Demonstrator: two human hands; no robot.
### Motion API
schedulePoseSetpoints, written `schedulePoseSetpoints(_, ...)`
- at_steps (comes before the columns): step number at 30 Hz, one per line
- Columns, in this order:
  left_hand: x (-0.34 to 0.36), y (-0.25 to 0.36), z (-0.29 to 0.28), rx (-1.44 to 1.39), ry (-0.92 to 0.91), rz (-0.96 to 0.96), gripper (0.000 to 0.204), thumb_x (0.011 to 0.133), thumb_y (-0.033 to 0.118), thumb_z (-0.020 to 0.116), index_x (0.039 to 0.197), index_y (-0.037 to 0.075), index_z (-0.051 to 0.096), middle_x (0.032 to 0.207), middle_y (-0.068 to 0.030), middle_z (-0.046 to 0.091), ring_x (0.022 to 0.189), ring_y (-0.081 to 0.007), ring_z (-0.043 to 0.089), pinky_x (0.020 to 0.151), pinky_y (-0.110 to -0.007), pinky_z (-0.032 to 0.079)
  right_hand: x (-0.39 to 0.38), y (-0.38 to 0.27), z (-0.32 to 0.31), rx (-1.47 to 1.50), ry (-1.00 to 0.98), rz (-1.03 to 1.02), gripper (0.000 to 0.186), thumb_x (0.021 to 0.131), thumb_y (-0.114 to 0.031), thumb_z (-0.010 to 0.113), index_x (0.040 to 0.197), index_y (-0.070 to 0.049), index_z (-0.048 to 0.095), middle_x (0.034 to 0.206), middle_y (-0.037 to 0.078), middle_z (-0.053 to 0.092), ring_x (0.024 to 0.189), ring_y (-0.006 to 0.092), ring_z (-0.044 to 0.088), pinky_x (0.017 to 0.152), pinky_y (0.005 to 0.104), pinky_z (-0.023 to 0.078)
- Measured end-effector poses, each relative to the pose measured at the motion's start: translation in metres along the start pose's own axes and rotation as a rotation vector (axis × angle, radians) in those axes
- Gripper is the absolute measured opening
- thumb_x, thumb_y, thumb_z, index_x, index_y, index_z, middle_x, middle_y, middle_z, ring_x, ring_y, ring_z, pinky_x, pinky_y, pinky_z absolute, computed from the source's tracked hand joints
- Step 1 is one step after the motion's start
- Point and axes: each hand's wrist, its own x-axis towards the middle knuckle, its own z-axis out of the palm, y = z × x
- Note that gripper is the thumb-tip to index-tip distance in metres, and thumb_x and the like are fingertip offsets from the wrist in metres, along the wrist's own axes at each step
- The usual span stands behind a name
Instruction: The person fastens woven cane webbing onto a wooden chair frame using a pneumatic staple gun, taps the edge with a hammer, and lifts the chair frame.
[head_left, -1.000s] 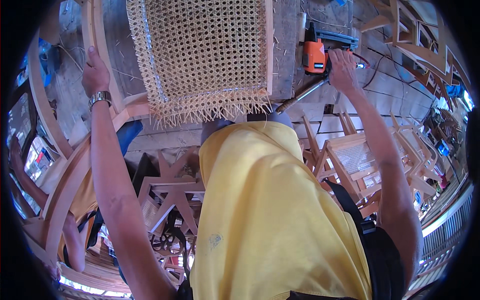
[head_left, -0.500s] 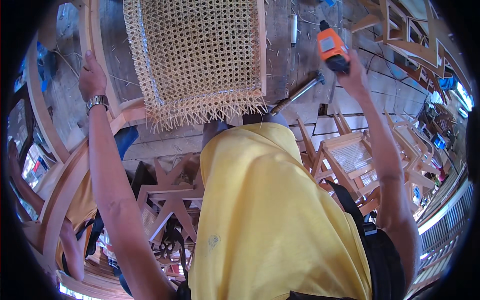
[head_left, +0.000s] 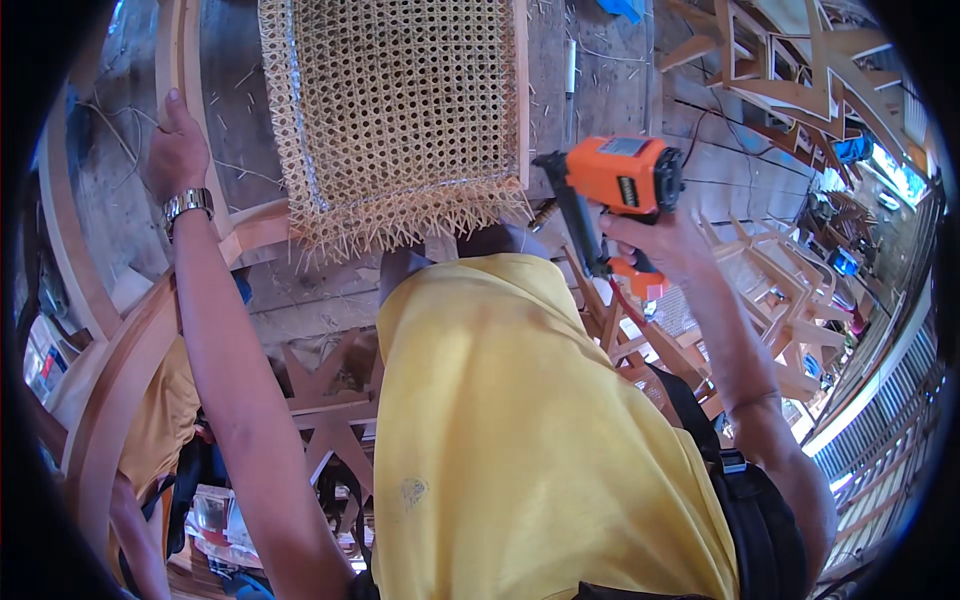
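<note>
My right hand (head_left: 655, 240) is wrapped round the handle of an orange and black pneumatic staple gun (head_left: 612, 172), held up right of the cane panel with its nose pointing left. A red hose shows by its grip. At the left, my left hand (head_left: 182, 150) grips the rail of a curved wooden chair frame (head_left: 240, 235), thumb lying along the wood; its other fingers are mostly hidden. Between my hands sits the woven cane panel (head_left: 400, 110), its frayed strand ends sticking out past the left and near edges. A pale wooden edge (head_left: 522, 90) runs down its right side.
Part of a hammer's handle (head_left: 545, 213) shows beside my knee, behind the staple gun. A white tube (head_left: 570, 68) and cane scraps lie on the planks. Wooden chair frames (head_left: 780, 270) crowd the right. Another person's tan clothing (head_left: 160, 415) shows at lower left.
The staple gun has come nearer and turned from upright to nose-left, now covering most of the hammer. My left hand keeps its hold on the chair frame.
</note>
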Motion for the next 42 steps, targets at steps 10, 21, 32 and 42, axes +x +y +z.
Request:
schedulePoseSetpoints(10, -0.002, 0.000, 0.004, -0.005, -0.013, -0.036, 0.086, 0.085, 0.077, 0.025, 0.118, 0.006, 0.061, 0.112, -0.0238, 0.064, 0.105, -0.0424, 0.061, 0.084, -0.053, 0.048, 0.012, 0.026, 0.046, -0.109, 0.054, -0.019, 0.030, 0.079, -0.006, 0.070, 0.106, -0.007, 0.060, 0.069, -0.003, 0.056, 0.053, 0.0046, 0.049, 0.047, 0.0237, 0.041)
schedulePoseSetpoints(21, -0.006, 0.005, 0.001, -0.063, -0.047, -0.067, 0.088, 0.083, 0.079, 0.025, 0.122, 0.007, 0.058, 0.114, -0.0229, 0.064, 0.107, -0.0417, 0.060, 0.084, -0.053, 0.047, 0.011, 0.020, 0.062, -0.074, 0.071, 0.040, 0.024, 0.080, -0.009, 0.069, 0.102, -0.006, 0.061, 0.065, -0.003, 0.054, 0.052, 0.0053, 0.049, 0.046, 0.0242, 0.040)
schedulePoseSetpoints(32, -0.004, 0.001, 0.000, -0.046, -0.054, -0.074, 0.088, 0.083, 0.079, 0.025, 0.122, 0.007, 0.059, 0.113, -0.0224, 0.064, 0.107, -0.0403, 0.061, 0.083, -0.052, 0.047, 0.009, 0.015, 0.066, -0.250, 0.134, 0.081, 0.023, 0.079, -0.012, 0.068, 0.100, -0.007, 0.060, 0.065, -0.003, 0.054, 0.052, 0.0062, 0.050, 0.046, 0.0257, 0.043)
schedulePoseSetpoints(42, -0.004, 0.003, 0.000, -0.074, -0.056, -0.071, 0.088, 0.083, 0.079, 0.025, 0.121, 0.007, 0.059, 0.112, -0.0224, 0.065, 0.106, -0.0401, 0.061, 0.081, -0.051, 0.048, 0.010, 0.010, 0.066, -0.241, 0.100, 0.125, 0.028, 0.077, -0.015, 0.069, 0.103, -0.005, 0.062, 0.069, 0.001, 0.059, 0.055, 0.0099, 0.056, 0.051, 0.0296, 0.046)
